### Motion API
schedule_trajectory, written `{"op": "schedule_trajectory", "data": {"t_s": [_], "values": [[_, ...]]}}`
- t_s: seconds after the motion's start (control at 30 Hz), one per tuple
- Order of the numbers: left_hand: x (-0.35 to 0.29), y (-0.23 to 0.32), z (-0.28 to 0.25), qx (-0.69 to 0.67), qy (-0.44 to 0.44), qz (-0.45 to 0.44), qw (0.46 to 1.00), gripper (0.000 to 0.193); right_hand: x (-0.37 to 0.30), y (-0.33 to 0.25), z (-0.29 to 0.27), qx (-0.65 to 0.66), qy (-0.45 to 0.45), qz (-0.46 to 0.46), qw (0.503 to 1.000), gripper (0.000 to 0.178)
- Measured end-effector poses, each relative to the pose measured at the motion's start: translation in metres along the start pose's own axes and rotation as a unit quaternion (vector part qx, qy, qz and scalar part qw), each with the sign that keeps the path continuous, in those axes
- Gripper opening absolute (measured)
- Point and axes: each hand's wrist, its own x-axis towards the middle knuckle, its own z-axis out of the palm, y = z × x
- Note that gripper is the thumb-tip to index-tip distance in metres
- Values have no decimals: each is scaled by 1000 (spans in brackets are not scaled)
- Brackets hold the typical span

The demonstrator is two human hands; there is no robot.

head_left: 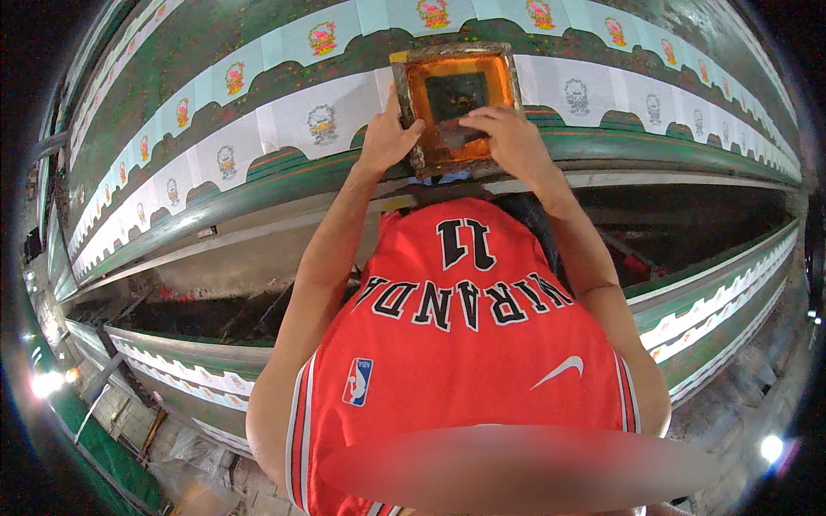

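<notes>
A screen printing frame (514, 82) with worn wooden edges and an orange mesh lies over the near row of white fabric pieces (284, 119). In the middle of the mesh is a dark rectangular patch (469, 90). My left hand (390, 138) grips the frame's left side, its thumb toward the mesh. Over the mesh's right half reaches my right hand (508, 138), fingers bent together near the lower part of the dark patch. A dark, greyish thing shows by those fingertips, mostly hidden, and I cannot make out its kind.
A long green table (206, 196) curves across in front of me. Along its far side runs a row of pale blue pieces (284, 41) with coloured prints; the near white pieces carry grey outline prints. Another table with fabric pieces (194, 371) stands behind me.
</notes>
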Motion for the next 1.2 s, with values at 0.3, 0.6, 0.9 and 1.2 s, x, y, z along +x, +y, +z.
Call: {"op": "schedule_trajectory", "data": {"t_s": [0.3, 0.6, 0.9, 1.2], "values": [[3, -9, 5, -2, 8, 6, 1000, 108, 87, 48, -19, -42, 7, 79, 996, 36], [-1, 3, 0, 34, -13, -25, 999, 107, -10, -16, -6, -7, 9, 109, 994, 46], [-1, 24, -1, 13, 17, 40, 999, 106, -37, -7, -2, 7, 52, 70, 996, 58], [39, 130, 111, 37, 27, 52, 998, 113, -110, 114, -68, -14, 99, 65, 993, 53]]}}
